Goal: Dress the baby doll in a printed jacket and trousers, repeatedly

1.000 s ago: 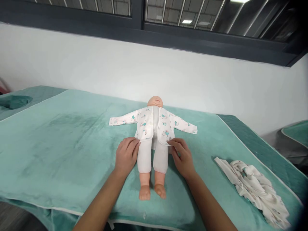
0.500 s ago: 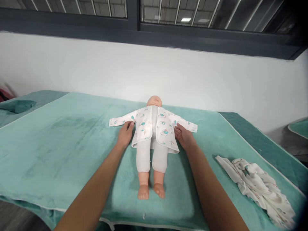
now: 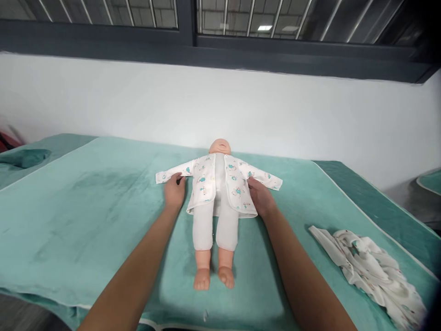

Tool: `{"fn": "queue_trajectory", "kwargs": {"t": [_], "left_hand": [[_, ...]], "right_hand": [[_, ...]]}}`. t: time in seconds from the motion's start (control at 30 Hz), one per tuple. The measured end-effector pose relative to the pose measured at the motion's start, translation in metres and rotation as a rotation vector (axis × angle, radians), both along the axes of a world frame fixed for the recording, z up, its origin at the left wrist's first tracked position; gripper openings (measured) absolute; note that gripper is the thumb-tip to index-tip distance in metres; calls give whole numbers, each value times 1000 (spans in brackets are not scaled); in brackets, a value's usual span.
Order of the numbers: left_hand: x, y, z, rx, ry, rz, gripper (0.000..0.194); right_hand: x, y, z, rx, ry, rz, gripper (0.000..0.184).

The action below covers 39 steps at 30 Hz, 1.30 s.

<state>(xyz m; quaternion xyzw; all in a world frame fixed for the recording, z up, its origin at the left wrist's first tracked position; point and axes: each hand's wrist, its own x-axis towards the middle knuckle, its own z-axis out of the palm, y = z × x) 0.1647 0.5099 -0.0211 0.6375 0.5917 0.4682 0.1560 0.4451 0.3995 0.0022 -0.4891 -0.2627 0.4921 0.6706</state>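
Note:
A baby doll [image 3: 216, 219] lies on its back on the teal towel [image 3: 103, 207], head toward the wall and bare feet toward me. It wears white leggings and an open white printed jacket [image 3: 237, 184] with both sleeves spread out sideways. My left hand [image 3: 174, 191] is at the underside of the doll's left-side sleeve, fingers curled onto the cloth near the armpit. My right hand [image 3: 260, 196] is at the other sleeve by the jacket's side edge, fingers closed on the fabric there.
A crumpled white printed garment [image 3: 372, 271] lies on the towel at the right. A darker teal cloth [image 3: 24, 157] sits at the far left. The white wall and a dark-framed window run behind the table; the front edge is close to me.
Both hands went from the jacket's bottom hem up along its sides to the sleeves near the armpits. The jacket fronts lie a little flatter. The doll has stayed in place.

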Motion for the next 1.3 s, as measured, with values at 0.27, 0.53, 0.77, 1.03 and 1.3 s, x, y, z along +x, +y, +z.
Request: {"fn": "queue_trajectory", "kwargs": {"t": [0.27,0.53,0.77,1.03,1.3], "left_hand": [[-6,-9,4,-11,13,78,41],[-5,-7,-2,-29,65,77,39],[-2,-10,0,-32,126,126,41],[3,-9,1,-34,188,135,34],[3,-9,0,-33,186,132,30]], "right_hand": [[-15,-14,-4,-84,-202,-47,52],[-13,-10,2,151,-787,-429,32],[-47,36,62,-12,-1245,-140,30],[-47,73,77,-60,-1365,16,22],[-54,64,70,246,-1116,-121,21]]}}
